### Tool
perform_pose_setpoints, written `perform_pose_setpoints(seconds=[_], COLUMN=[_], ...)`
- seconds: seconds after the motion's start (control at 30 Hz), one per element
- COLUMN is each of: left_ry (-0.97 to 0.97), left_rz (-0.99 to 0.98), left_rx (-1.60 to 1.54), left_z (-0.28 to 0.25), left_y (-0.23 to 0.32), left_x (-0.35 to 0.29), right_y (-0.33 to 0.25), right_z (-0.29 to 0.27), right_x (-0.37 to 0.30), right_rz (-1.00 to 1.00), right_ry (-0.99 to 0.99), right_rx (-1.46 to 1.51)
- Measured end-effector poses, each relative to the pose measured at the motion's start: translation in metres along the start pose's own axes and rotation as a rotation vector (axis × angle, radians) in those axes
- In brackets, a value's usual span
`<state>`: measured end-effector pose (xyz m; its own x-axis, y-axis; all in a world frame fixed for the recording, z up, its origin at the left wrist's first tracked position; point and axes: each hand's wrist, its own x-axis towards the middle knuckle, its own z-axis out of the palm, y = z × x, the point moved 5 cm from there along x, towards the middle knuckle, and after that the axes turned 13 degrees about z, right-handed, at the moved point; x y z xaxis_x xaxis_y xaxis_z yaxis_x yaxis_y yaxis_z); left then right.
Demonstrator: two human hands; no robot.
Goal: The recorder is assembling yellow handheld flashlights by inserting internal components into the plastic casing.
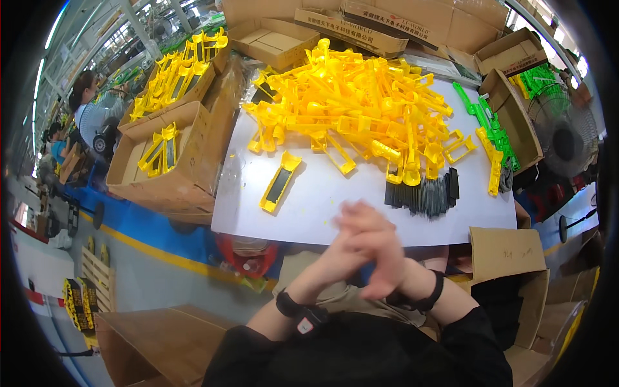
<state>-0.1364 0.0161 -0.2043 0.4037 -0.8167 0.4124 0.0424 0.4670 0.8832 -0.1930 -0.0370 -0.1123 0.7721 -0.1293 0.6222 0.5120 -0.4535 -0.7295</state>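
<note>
Frame [290, 162], bright yellow, dark strip [278, 186] inside; left hand [345, 250] against right hand [385, 253], each grip unclear

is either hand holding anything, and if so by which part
No held thing shows. The left hand and right hand are clasped together, blurred, so anything hidden between them cannot be told. Black strips lie apart on the table.

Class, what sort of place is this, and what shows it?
Probably a factory workshop: a heap of yellow plastic parts lies on a white table, an open cardboard box holds more, and a yellow line marks the floor.
</note>
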Motion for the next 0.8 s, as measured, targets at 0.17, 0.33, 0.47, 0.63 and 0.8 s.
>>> perform_pose_setpoints(seconds=[0.17, 0.33, 0.47, 0.63, 0.8], left_ry=[-0.032, -0.242, 0.097, 0.292, 0.555], left_rz=[0.007, 0.703, -0.053, -0.156, -0.008], left_rx=[-0.149, -0.012, -0.406, -0.182, -0.154], left_z=[0.003, 0.026, 0.013, -0.019, -0.028], left_y=[0.031, 0.052, 0.01, 0.0, 0.007], left_x=[0.009, 0.012, 0.008, 0.004, 0.009], right_y=[0.003, 0.006, 0.01, 0.039, 0.048], right_z=[-0.007, 0.013, -0.006, -0.017, 0.024], right_x=[-0.004, -0.01, -0.01, -0.014, -0.029], right_rz=[-0.029, 0.023, 0.013, 0.341, 0.37], right_ry=[-0.005, -0.039, 0.307, 0.325, 0.196], right_rx=[-0.188, -0.112, -0.166, -0.171, -0.28])
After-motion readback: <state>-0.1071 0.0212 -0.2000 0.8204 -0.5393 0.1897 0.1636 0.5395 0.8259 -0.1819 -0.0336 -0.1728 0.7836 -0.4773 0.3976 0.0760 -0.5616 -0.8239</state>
